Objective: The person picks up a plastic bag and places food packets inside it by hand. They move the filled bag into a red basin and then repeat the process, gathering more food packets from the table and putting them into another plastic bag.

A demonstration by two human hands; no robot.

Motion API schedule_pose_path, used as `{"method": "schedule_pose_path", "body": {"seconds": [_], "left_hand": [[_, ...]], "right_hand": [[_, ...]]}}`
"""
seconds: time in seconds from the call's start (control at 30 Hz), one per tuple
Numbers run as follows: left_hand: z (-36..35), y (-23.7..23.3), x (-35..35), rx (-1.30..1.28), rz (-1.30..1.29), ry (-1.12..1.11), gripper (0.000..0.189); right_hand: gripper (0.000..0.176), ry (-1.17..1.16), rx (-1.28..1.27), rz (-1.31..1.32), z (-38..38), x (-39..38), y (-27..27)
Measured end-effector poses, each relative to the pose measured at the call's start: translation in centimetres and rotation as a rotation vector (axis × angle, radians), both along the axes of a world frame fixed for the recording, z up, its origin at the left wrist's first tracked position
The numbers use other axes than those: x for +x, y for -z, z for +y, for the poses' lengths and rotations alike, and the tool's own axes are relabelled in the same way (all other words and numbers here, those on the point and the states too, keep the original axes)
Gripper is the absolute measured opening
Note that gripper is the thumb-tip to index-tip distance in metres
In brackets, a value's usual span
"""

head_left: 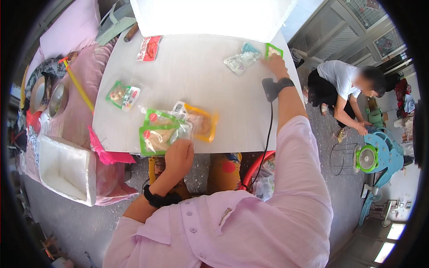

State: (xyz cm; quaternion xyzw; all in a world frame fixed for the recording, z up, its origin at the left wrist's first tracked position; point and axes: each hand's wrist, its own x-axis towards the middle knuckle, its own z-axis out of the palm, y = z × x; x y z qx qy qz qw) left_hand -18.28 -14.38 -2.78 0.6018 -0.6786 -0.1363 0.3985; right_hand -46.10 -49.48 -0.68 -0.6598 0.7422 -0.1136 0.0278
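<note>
My left hand (179, 157) is closed at the near edge of the table, its fingers on the clear end of a green-edged food packet (157, 139). Under and beside that lie another green-edged packet and an orange-edged packet (203, 124), partly overlapped. Stretched out to the far right corner, my right hand (277, 67) pinches the lower end of a small green-edged packet (273, 50); the fingertips are partly hidden. Left of it rests a clear and bluish packet (241, 59).
On the white table (196, 76) are a red packet (149, 48) and a green-and-white packet (123, 95). A large white box (214, 18) stands at the back. A foam box (67, 169) sits left. A black cable (269, 134) hangs from my right wrist. A person (344, 85) crouches at right.
</note>
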Motion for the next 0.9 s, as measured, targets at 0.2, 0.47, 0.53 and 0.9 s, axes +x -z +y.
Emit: {"method": "schedule_pose_path", "body": {"seconds": [0.2, 0.47, 0.53, 0.9], "left_hand": [[0.0, 0.0, -0.1, -0.029, 0.002, 0.007, 0.005], [0.2, 0.3, -0.2, -0.024, -0.001, -0.026, 0.007], [0.1, 0.4, 0.0, -0.067, -0.006, -0.025, 0.007], [0.9, -0.6, -0.1, -0.033, 0.096, -0.061, 0.011]], "right_hand": [[0.068, -0.163, 0.186, 0.080, 1.8, 0.0, -0.5], [0.069, -0.484, 0.143, 0.341, 16.7, 2.3, -1.0], [0.070, -0.588, 0.110, 0.314, 22.0, 2.8, -1.5], [0.024, -0.752, -0.110, 0.262, 32.2, 2.6, 1.5]]}}
